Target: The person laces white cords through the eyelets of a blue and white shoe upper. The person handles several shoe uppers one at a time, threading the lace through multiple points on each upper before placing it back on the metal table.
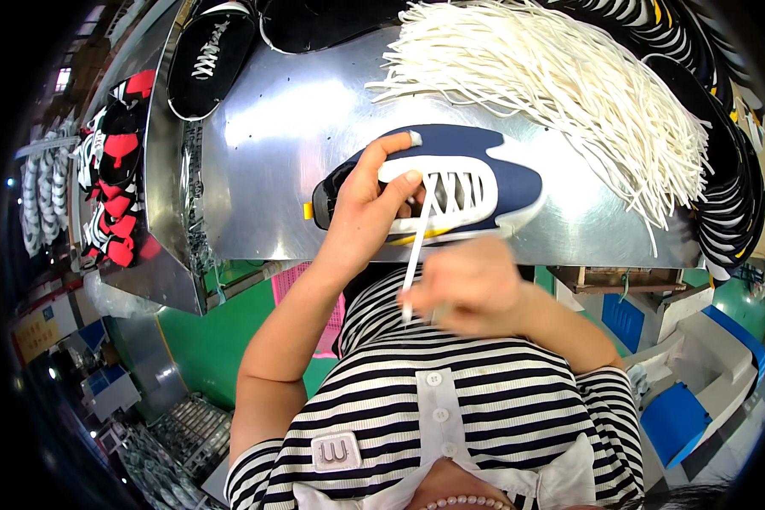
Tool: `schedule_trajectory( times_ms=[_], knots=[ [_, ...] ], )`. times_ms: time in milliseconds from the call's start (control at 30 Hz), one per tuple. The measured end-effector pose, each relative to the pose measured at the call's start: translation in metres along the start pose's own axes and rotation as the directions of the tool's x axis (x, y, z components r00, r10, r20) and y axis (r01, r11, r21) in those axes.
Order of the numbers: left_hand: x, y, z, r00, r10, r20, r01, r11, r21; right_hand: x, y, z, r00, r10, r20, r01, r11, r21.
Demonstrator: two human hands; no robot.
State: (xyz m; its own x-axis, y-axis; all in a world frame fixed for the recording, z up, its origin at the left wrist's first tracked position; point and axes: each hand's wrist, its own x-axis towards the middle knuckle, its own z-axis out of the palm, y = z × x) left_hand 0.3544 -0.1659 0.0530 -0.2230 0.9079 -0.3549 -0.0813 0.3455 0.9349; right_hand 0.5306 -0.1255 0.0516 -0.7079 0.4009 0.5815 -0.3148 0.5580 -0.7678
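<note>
A navy shoe upper (517, 177) with a white eyelet panel lies on the metal table, its toe to the right. White lace crosses its eyelets in several rows. My left hand (370, 191) grips the upper near the ankle opening, thumb on the panel and a wrapped fingertip at the far side. From the top eyelets a white shoelace (417, 246) runs taut toward me. My right hand (467, 287), smeared by motion, is closed on that lace in front of the table's near edge.
A large bundle of white laces (544, 85) lies at the back right. Stacked black uppers (731, 195) stand beyond it. A black laced upper (211, 64) rests at the back left, and red, black and white pieces (121, 183) sit left of the table's raised edge.
</note>
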Motion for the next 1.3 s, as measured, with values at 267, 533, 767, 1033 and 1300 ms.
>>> schedule_trajectory(
  times_ms=[267,533,767,1033,1300],
  knots=[
    [0.013,0.004,0.004,0.994,0.108,-0.003,-0.105,0.969,0.223,-0.025,0.022,0.008,0.867,0.466,-0.177,-0.465,0.884,0.051],
    [-0.047,0.012,-0.004,0.945,0.285,0.159,-0.317,0.689,0.651,-0.041,0.007,-0.006,0.593,0.776,-0.215,-0.764,0.627,0.153],
    [-0.039,-0.005,-0.004,0.916,0.374,0.148,-0.366,0.621,0.694,-0.019,0.012,0.020,0.543,0.788,-0.290,-0.729,0.614,0.302],
    [-0.031,-0.006,0.003,0.941,0.323,0.100,-0.296,0.641,0.708,-0.012,0.027,0.027,0.617,0.714,-0.331,-0.629,0.700,0.337],
    [-0.031,-0.009,0.007,0.937,0.345,0.055,-0.248,0.545,0.801,-0.027,-0.009,0.010,0.671,0.693,-0.263,-0.692,0.713,0.114]
  ],
)
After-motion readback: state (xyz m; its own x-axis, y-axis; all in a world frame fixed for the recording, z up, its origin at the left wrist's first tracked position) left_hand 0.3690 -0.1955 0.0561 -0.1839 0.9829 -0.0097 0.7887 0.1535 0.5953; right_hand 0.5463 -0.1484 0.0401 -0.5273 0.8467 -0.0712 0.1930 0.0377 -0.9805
